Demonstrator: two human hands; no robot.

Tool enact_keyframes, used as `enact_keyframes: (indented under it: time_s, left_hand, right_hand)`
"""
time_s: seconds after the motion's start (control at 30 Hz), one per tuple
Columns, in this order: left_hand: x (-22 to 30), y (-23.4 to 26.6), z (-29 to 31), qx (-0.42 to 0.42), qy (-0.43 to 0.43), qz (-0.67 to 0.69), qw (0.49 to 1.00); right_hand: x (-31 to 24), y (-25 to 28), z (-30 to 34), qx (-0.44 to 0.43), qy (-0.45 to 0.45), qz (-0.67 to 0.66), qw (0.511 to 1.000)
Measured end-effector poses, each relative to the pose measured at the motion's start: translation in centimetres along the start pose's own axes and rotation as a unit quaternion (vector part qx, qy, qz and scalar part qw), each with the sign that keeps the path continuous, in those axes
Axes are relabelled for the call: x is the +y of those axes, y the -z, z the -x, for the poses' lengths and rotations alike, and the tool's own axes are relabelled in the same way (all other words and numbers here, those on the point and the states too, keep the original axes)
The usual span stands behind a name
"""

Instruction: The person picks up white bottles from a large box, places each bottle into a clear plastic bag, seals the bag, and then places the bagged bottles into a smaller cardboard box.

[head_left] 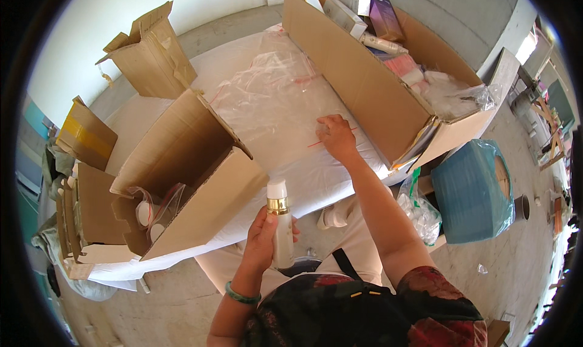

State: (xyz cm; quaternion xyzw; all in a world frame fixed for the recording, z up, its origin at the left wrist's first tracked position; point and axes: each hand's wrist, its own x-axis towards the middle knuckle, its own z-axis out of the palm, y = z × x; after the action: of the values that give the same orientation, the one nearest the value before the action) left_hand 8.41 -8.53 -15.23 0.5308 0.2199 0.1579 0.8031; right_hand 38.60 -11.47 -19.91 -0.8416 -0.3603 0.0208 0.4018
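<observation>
My left hand (262,239) is wrapped round an upright cream-white bottle (283,241) with a gold collar and white cap. It holds the bottle over my lap, by the front edge of the white-covered table (291,180). My right hand (337,137) reaches forward onto the clear plastic bags (273,92) with red seal strips, which lie spread across the table. Its fingers are curled and pressed together on a bag, with a red strip showing on both sides of the hand. The fingertips are partly hidden.
On the right, a long cardboard box (358,86) holds cartons and bagged items. An open cardboard box (206,207) with bagged white containers stands on the left. Beyond are a tall carton (155,58) and a smaller taped one (87,134). A blue-wrapped bundle (470,192) sits at right.
</observation>
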Motion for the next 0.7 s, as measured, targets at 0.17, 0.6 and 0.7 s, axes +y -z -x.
enact_keyframes:
  time_s: [0.17, 0.6, 0.7]
  left_hand:
    - [0.4, 0.5, 0.6, -0.016, -0.002, 0.028, 0.999]
    - [-0.3, 0.8, 0.7, -0.037, 0.006, 0.046, 0.998]
    - [-0.9, 1.4, 1.2, -0.074, -0.004, 0.077, 0.994]
  right_hand:
    - [0.0, 0.9, 0.8, 0.046, -0.018, -0.193, 0.980]
    - [-6.4, 6.2, 11.2, -0.068, -0.126, -0.574, 0.807]
    - [-6.1, 6.0, 13.3, -0.095, -0.163, -0.574, 0.797]
